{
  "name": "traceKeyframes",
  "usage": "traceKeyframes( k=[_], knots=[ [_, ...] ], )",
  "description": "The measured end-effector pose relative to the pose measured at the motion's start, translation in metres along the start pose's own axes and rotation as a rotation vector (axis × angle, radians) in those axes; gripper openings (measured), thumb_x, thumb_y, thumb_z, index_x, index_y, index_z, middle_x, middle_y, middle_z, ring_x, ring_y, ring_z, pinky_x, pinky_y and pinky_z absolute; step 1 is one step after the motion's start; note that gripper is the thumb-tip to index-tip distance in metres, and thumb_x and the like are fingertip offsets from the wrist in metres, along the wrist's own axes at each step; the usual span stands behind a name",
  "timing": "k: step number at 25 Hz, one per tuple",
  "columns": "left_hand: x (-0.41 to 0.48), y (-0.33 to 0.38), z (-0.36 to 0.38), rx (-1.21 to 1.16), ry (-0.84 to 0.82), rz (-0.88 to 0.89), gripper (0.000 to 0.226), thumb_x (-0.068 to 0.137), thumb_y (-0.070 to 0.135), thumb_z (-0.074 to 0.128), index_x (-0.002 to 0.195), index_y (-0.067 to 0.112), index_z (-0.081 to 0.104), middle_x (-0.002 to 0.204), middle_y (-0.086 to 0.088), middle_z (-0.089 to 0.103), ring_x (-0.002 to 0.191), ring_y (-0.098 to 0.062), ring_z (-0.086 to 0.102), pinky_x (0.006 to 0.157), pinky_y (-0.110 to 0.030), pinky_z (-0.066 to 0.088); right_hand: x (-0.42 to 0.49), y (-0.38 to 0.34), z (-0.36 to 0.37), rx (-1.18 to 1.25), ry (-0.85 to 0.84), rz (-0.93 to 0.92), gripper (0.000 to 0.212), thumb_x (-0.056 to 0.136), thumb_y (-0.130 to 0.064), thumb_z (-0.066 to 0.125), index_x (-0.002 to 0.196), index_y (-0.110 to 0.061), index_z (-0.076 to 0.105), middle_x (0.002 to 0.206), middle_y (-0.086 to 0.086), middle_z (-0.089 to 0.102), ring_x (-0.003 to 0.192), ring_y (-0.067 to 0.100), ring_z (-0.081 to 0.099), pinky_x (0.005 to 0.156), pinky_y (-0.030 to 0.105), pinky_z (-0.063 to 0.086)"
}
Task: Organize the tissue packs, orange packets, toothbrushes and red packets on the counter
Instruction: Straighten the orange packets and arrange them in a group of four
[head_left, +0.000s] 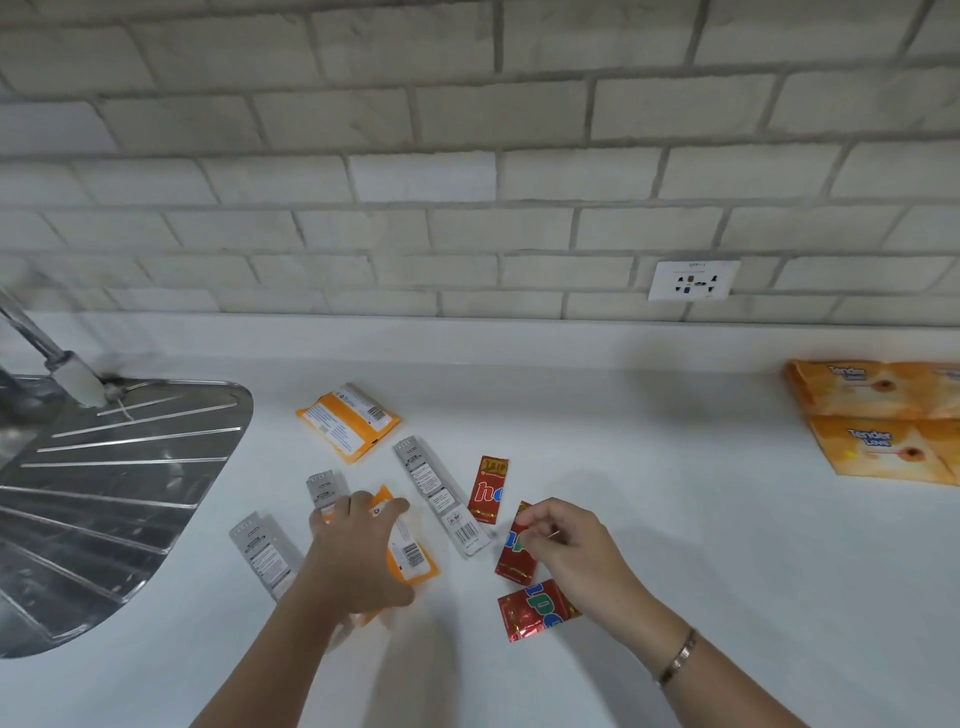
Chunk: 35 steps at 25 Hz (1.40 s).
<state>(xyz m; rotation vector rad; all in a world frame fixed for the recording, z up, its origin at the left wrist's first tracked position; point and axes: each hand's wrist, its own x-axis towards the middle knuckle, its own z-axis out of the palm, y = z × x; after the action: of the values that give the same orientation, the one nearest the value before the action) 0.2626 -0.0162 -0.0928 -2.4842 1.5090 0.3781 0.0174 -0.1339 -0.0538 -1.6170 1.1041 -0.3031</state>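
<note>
Nearest the counter's (675, 519) front edge, an orange packet (410, 556) is covered by the spread left hand (358, 551); grip cannot be told. A red packet (511, 553) is pinched by the right hand (566, 545). Farther back, toward the right edge, two tissue packs (883, 415) are laid.

Toothbrushes (441, 496) lie between packets (mid-counter), sink (119, 499) at left, tissue packs (883, 421) far right.
</note>
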Motion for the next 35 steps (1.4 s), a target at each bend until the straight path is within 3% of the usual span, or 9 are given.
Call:
traceKeyframes(
  k=[4,11,15,19,23,26,29,32,35],
  knots=[
    [-0.003,0.009,0.013,-0.005,0.151,0.041,0.099,0.043,0.082,0.057,0.131,0.038,0.056,0.124,-0.001,0.054,0.115,-0.026,0.054,0.096,-0.057,0.038,-0.002,-0.001,-0.005,0.015,-0.023,0.052,0.012,0.100,-0.025,0.060,0.097,-0.034,0.069,0.100,-0.009,0.070,0.096,0.009,0.069,0.070,0.021,0.052],
    [-0.017,0.028,-0.022,-0.113,0.268,0.012,0.095,0.051,0.076,0.057,0.137,0.038,0.050,0.136,-0.001,0.052,0.126,-0.025,0.051,0.105,-0.055,0.035,0.001,0.006,-0.017,0.144,-0.063,0.177,0.012,0.101,-0.030,0.061,0.102,-0.026,0.072,0.102,-0.004,0.075,0.090,0.012,0.071,0.074,0.025,0.055],
    [-0.031,0.077,-0.058,-0.407,0.404,0.129,0.085,0.059,0.075,0.062,0.136,0.045,0.044,0.132,0.009,0.044,0.125,-0.015,0.046,0.103,-0.041,0.037,0.006,0.006,-0.014,0.626,-0.287,0.431,0.036,0.101,-0.037,0.054,0.109,-0.007,0.071,0.093,0.015,0.074,0.090,0.036,0.070,0.072,0.040,0.058],
    [-0.032,0.141,-0.072,-0.797,0.517,0.289,0.087,0.061,0.056,0.075,0.140,0.044,0.043,0.129,0.017,0.037,0.123,-0.010,0.047,0.101,-0.035,0.045,-0.001,0.004,-0.021,0.981,-0.558,0.388,0.039,0.098,-0.032,0.050,0.122,-0.010,0.070,0.101,0.015,0.068,0.085,0.036,0.068,0.077,0.043,0.056],
    [-0.028,0.173,-0.060,-1.056,0.470,0.377,0.110,0.062,0.041,0.088,0.154,0.037,0.027,0.145,0.014,0.034,0.139,-0.005,0.040,0.105,-0.012,0.039,0.002,0.008,-0.058,1.109,-0.347,0.281,0.035,0.074,-0.012,0.076,0.107,0.001,0.075,0.089,0.013,0.069,0.070,0.022,0.066,0.063,0.031,0.055],
    [-0.023,0.184,-0.044,-1.376,0.351,0.420,0.129,0.062,0.035,0.091,0.160,0.039,0.007,0.154,0.012,0.040,0.147,-0.010,0.038,0.114,-0.027,0.037,0.004,0.010,-0.096,0.871,-0.065,0.116,0.033,0.081,-0.015,0.077,0.110,-0.001,0.075,0.095,0.017,0.076,0.071,0.025,0.069,0.058,0.030,0.053],
    [-0.029,0.203,-0.041,-1.681,0.200,0.363,0.086,0.077,0.031,0.077,0.149,0.048,0.032,0.144,0.018,0.057,0.134,-0.005,0.055,0.105,-0.035,0.052,0.002,0.008,-0.126,0.684,0.065,-0.049,0.046,0.077,-0.013,0.084,0.122,-0.010,0.073,0.109,0.022,0.077,0.089,0.030,0.075,0.071,0.030,0.060],
    [-0.029,0.223,-0.038,-2.039,-0.028,0.123,0.070,0.077,0.035,0.088,0.138,0.022,0.055,0.127,-0.013,0.072,0.111,-0.028,0.073,0.084,-0.041,0.062,-0.001,0.006,-0.140,0.501,0.134,-0.097,0.037,0.082,-0.007,0.083,0.118,-0.014,0.075,0.106,0.019,0.077,0.088,0.025,0.074,0.075,0.027,0.058],
    [-0.029,0.233,-0.040,-2.078,-0.084,0.067,0.052,0.079,0.018,0.071,0.130,0.014,0.061,0.115,-0.013,0.077,0.102,-0.032,0.075,0.075,-0.039,0.063,0.000,0.010,-0.141,0.468,0.150,-0.084,0.030,0.084,-0.009,0.082,0.114,-0.015,0.077,0.102,0.017,0.078,0.086,0.022,0.075,0.074,0.025,0.058]
  ],
)
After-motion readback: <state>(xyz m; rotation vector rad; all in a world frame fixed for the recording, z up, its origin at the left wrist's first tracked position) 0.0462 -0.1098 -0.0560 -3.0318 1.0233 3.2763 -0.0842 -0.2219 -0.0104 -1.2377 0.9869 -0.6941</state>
